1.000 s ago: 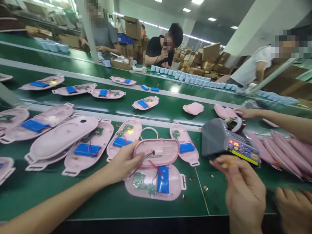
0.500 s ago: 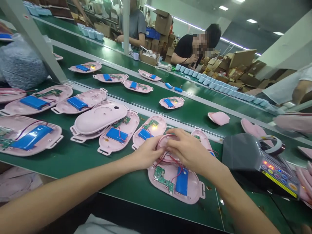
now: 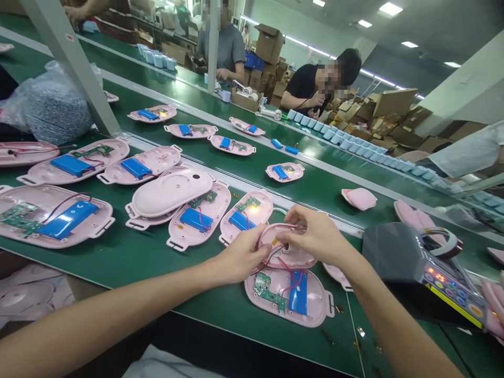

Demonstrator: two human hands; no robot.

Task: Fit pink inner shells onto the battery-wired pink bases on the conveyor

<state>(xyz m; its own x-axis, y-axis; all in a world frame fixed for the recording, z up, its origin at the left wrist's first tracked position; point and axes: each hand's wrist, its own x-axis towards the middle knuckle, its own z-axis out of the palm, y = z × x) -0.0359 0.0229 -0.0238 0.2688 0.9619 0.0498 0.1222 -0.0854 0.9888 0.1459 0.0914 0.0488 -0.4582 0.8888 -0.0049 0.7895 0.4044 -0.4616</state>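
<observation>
My left hand (image 3: 246,254) is closed on the left edge of a pink plastic shell (image 3: 301,257), thumb on its inner side. My right hand (image 3: 315,233) is curled over the same shell's upper rim, its thumb inside near a small piece of amber tape (image 3: 274,242). Thin red and black wires run from this shell down to a second pink shell half (image 3: 315,317) lying on the bench. That half holds a green circuit board (image 3: 270,291) and a blue battery pack (image 3: 298,299). My fingers hide part of the upper shell.
A dark tape dispenser (image 3: 397,262) with a lit display stands at right. Several pink shells with batteries, one nearby (image 3: 197,218), cover the left of the green bench (image 3: 145,268). A slanted metal post (image 3: 74,68) rises at left. Across the line, a co-worker (image 3: 303,84) bends beside light-blue cups (image 3: 342,139).
My right hand has lifted and opened out from the shell, showing more of its inside and the amber tape. The view has shifted slightly. My left hand keeps its hold.
</observation>
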